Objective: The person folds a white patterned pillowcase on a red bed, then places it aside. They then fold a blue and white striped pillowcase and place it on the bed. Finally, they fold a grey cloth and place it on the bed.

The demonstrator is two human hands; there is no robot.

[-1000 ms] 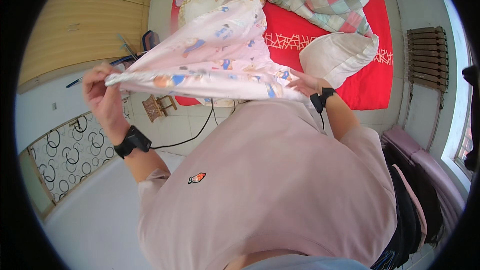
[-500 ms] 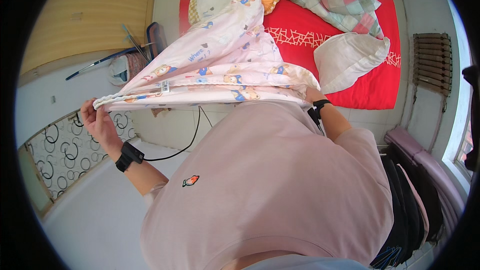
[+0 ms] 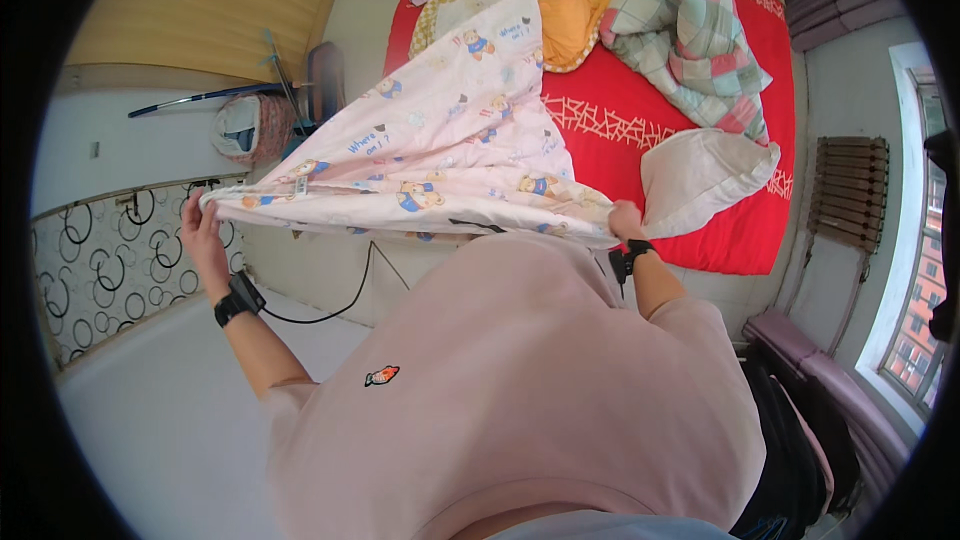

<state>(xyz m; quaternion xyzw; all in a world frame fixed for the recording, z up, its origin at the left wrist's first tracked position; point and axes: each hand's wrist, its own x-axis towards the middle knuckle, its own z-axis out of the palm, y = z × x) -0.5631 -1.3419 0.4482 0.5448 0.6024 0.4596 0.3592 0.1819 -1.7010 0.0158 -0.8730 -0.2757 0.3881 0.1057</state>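
Observation:
A pale pink duvet cover (image 3: 455, 145) printed with small bears is stretched between my two hands in front of my waist. Its far part drapes over the bed, and the near edge runs nearly straight from side to side. My left hand (image 3: 203, 235) pinches the left corner, where a white edging and a small label show. At the other end my right hand (image 3: 628, 220) grips the near edge, with its fingers partly hidden in the cloth. Each wrist wears a black band, and a black cable hangs from the left one.
Beyond the cover lies a bed with a red sheet (image 3: 590, 130). On it are a white pillow (image 3: 705, 180), a plaid quilt (image 3: 690, 40) and an orange pillow (image 3: 590, 10). At the left stand a basket (image 3: 255, 130) and a wooden cabinet (image 3: 200, 0); a window (image 3: 915, 310) is at the right.
The view has shifted, showing more of the bed's far end and the window. Both hands still hold the cover, its near edge now stretched slightly lower at the right.

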